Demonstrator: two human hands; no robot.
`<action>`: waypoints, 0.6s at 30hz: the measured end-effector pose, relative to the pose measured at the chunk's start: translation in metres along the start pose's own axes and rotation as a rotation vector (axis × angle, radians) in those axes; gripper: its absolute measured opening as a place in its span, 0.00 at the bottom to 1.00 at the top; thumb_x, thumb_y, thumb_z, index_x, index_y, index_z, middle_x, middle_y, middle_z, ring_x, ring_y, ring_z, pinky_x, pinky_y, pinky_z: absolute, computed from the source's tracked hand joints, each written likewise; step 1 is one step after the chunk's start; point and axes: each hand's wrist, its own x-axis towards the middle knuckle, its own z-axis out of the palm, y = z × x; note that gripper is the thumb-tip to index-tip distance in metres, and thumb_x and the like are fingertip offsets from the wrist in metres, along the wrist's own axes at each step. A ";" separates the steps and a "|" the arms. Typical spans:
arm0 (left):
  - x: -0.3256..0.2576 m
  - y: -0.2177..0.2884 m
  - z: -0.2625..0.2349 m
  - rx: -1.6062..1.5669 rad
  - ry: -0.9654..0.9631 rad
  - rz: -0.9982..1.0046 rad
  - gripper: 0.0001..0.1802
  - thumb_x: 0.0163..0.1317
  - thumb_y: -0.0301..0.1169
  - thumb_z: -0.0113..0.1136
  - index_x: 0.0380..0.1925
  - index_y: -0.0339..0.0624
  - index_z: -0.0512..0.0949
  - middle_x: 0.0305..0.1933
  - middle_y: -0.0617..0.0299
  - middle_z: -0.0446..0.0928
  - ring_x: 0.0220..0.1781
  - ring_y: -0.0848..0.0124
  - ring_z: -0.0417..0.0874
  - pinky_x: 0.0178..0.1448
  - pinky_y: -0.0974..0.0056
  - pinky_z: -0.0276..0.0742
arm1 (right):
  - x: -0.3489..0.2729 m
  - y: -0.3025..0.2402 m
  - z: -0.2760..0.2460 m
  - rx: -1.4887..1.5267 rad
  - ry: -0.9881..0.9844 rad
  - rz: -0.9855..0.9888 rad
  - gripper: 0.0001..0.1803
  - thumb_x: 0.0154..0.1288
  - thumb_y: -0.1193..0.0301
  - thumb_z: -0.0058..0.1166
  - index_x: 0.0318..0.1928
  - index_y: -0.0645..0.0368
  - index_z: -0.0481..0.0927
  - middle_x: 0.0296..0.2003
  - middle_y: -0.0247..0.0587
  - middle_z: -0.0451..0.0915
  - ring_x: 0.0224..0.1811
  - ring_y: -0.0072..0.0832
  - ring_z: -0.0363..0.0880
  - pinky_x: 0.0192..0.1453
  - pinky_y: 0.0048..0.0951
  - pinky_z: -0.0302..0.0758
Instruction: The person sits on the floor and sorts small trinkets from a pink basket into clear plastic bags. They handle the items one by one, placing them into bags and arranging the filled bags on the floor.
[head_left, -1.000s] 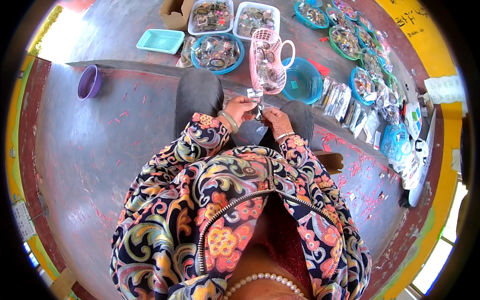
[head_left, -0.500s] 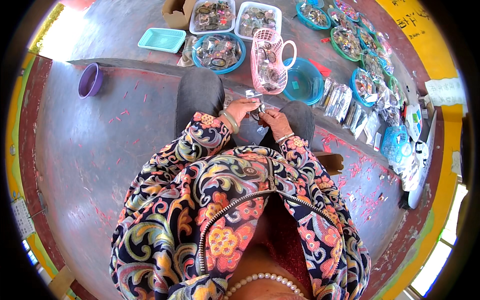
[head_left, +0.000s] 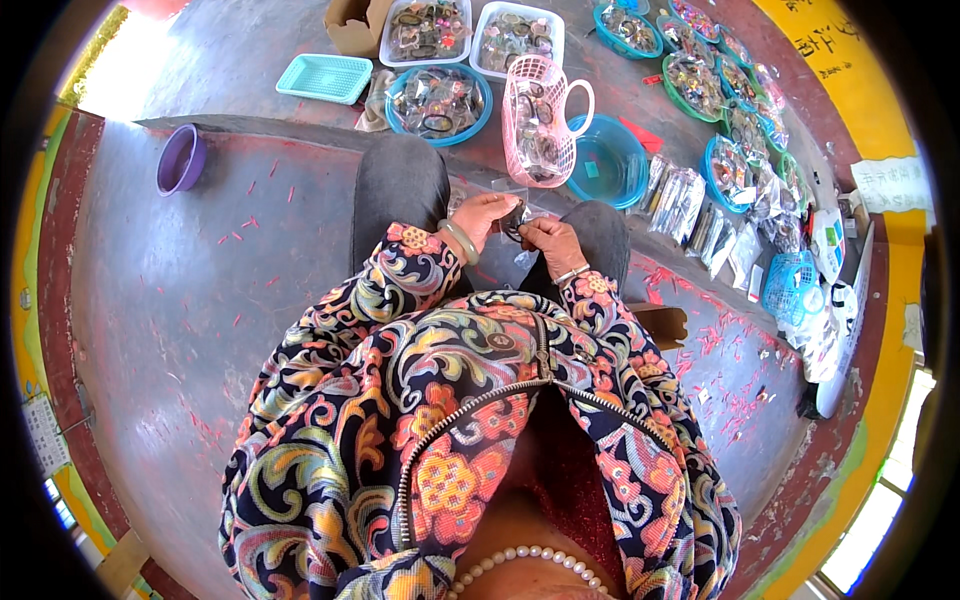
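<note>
A person sits on a grey concrete floor (head_left: 180, 300), knees forward. Ahead stand a pink mesh basket (head_left: 540, 120), a blue bowl (head_left: 610, 165) just beside it, a round tray of bagged trinkets (head_left: 440, 102), a teal tray (head_left: 325, 78) and a purple bowl (head_left: 180, 160) well apart to the left. Over the lap, the left hand (head_left: 487, 215) and right hand (head_left: 550, 240) meet, fingers curled, both pinching a small dark item (head_left: 515, 218) with a clear plastic bag (head_left: 522, 258); the item's details are too small to tell.
</note>
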 end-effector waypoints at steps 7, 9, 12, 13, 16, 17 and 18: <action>-0.003 0.005 0.006 -0.042 0.035 -0.024 0.14 0.58 0.35 0.53 0.41 0.39 0.74 0.38 0.65 0.75 0.37 0.77 0.74 0.40 0.71 0.67 | 0.000 -0.001 0.002 0.052 0.014 0.045 0.08 0.53 0.68 0.56 0.24 0.59 0.76 0.19 0.32 0.75 0.21 0.16 0.68 0.27 0.18 0.62; -0.005 0.008 0.008 -0.058 0.027 -0.060 0.13 0.57 0.35 0.54 0.39 0.41 0.75 0.36 0.66 0.75 0.37 0.78 0.73 0.40 0.72 0.65 | 0.001 0.003 -0.001 0.097 0.036 0.044 0.09 0.53 0.68 0.56 0.22 0.59 0.75 0.18 0.32 0.74 0.21 0.16 0.67 0.27 0.18 0.62; -0.004 0.006 0.004 0.177 0.021 -0.119 0.12 0.55 0.36 0.56 0.37 0.43 0.75 0.34 0.67 0.75 0.38 0.78 0.73 0.39 0.72 0.63 | 0.002 0.004 -0.003 0.190 0.091 0.034 0.10 0.53 0.67 0.55 0.21 0.59 0.74 0.17 0.31 0.72 0.19 0.16 0.66 0.26 0.18 0.61; -0.004 0.005 0.005 0.212 0.018 -0.142 0.12 0.54 0.36 0.57 0.36 0.43 0.75 0.34 0.68 0.75 0.38 0.78 0.73 0.39 0.71 0.63 | 0.002 0.003 -0.003 0.217 0.110 0.029 0.11 0.54 0.67 0.55 0.20 0.59 0.74 0.16 0.31 0.71 0.19 0.16 0.65 0.25 0.18 0.61; -0.005 0.004 0.007 0.291 0.007 -0.196 0.11 0.52 0.36 0.59 0.33 0.44 0.75 0.32 0.68 0.76 0.36 0.78 0.74 0.38 0.70 0.62 | 0.001 0.003 -0.004 0.235 0.137 0.018 0.12 0.54 0.66 0.55 0.19 0.59 0.73 0.15 0.30 0.69 0.18 0.16 0.64 0.24 0.17 0.59; -0.004 0.003 0.006 0.298 0.002 -0.204 0.10 0.52 0.36 0.59 0.32 0.44 0.74 0.32 0.68 0.76 0.36 0.78 0.75 0.37 0.70 0.62 | 0.001 0.003 -0.004 0.230 0.141 0.015 0.13 0.55 0.65 0.55 0.19 0.59 0.73 0.14 0.30 0.68 0.18 0.16 0.63 0.24 0.17 0.59; -0.005 0.004 0.006 0.306 0.002 -0.211 0.10 0.51 0.36 0.59 0.31 0.44 0.74 0.31 0.67 0.76 0.35 0.78 0.75 0.37 0.70 0.62 | 0.001 0.003 -0.004 0.215 0.137 0.011 0.13 0.55 0.65 0.55 0.19 0.59 0.72 0.14 0.30 0.68 0.18 0.16 0.62 0.24 0.18 0.58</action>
